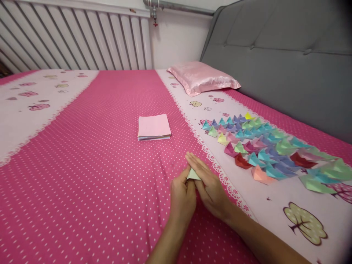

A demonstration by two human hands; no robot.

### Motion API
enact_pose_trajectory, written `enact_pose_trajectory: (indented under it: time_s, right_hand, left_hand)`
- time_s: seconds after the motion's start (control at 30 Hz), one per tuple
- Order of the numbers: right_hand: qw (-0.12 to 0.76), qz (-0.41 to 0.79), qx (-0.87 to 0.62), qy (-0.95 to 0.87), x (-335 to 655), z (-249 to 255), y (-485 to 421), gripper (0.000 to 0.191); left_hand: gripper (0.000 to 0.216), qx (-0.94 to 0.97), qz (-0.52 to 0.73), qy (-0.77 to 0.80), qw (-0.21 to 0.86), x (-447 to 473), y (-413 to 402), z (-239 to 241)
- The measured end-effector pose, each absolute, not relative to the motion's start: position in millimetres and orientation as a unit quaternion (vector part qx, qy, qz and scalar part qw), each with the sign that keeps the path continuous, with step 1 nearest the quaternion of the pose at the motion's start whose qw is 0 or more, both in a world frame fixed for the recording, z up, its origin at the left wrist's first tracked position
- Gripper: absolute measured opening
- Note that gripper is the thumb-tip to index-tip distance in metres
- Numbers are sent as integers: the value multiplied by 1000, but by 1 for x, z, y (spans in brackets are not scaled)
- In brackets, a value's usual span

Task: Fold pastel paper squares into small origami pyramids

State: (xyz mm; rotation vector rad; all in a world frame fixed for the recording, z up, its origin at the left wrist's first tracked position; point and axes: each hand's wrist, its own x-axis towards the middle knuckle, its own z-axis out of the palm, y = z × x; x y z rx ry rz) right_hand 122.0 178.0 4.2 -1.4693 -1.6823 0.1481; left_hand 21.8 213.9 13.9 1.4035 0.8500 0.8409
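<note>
Between my two hands is a small piece of folded pale green paper (194, 175), mostly covered by fingers. My left hand (183, 194) grips it from the left, its thumb and fingers bent around the paper. From the right, my right hand (210, 185) presses on it, with long fingers laid close together over the top. Both hands are just above the pink dotted bedspread (110, 176). Ahead of them lies a square stack of paper sheets (154, 125), the top one pale pink.
Many folded paper boats (264, 146) in several colours stand in rows on the bed's white band at right. A pink satin pillow (203, 77) lies at the back, beside the grey padded headboard (280, 55). A white radiator (82, 38) lines the far wall.
</note>
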Motion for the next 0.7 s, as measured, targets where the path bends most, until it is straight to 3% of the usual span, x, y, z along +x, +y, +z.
enact_pose_trajectory:
  time_s: [0.13, 0.37, 0.7]
  right_hand:
    - [462, 55, -596, -655, 122, 2, 177, 50]
    - [510, 157, -616, -579, 126, 7, 176, 46]
    - [496, 278, -567, -596, 133, 16, 173, 46]
  left_hand:
    - [32, 556, 386, 356, 644, 23, 213, 16]
    - [42, 328, 350, 305, 822, 21, 223, 28]
    - [43, 241, 377, 284, 848, 7, 236, 35]
